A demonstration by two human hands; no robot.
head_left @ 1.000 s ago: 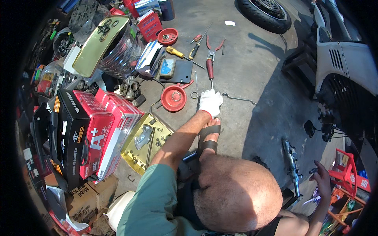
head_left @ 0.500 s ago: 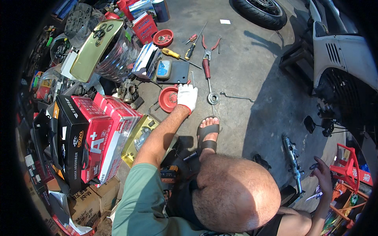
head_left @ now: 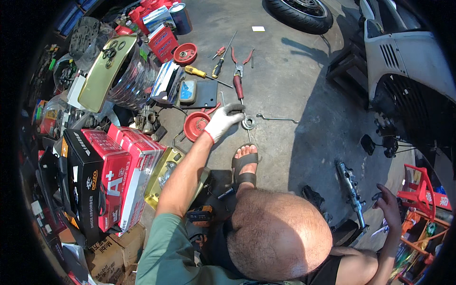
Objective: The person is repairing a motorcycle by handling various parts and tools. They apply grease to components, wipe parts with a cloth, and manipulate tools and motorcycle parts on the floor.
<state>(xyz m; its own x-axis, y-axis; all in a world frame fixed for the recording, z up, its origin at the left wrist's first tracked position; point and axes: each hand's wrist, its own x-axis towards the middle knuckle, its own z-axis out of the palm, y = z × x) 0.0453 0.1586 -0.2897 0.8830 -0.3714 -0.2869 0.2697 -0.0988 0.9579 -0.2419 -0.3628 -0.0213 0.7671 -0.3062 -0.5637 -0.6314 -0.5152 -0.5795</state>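
Observation:
My left hand (head_left: pixel 225 122), in a white glove with grey fingertips, reaches over the concrete. Its fingers are apart, close to the left side of a metal ring (head_left: pixel 249 122), and nothing shows in them. The ring lies over the shaft of a red-handled screwdriver (head_left: pixel 238 88). Behind my wrist sits a red bowl (head_left: pixel 196 124) with small parts inside. A bent metal rod (head_left: pixel 280 118) lies right of the ring. At the lower right my bare right hand (head_left: pixel 388 203) has its fingers bent around something small and greyish that I cannot make out.
Pliers (head_left: pixel 239 70), a yellow-handled screwdriver (head_left: pixel 195 71) and a second red bowl (head_left: pixel 185 53) lie farther off. Stacked boxes (head_left: pixel 108 175) crowd the left. My sandalled foot (head_left: pixel 245 166) stands just below the ring. A tyre (head_left: pixel 299 16) and a metal fork leg (head_left: pixel 350 190) are to the right.
My left hand has moved right from the edge of the red bowl to beside the metal ring, its fingers now spread. My right hand stays at the lower right. The view has shifted slightly.

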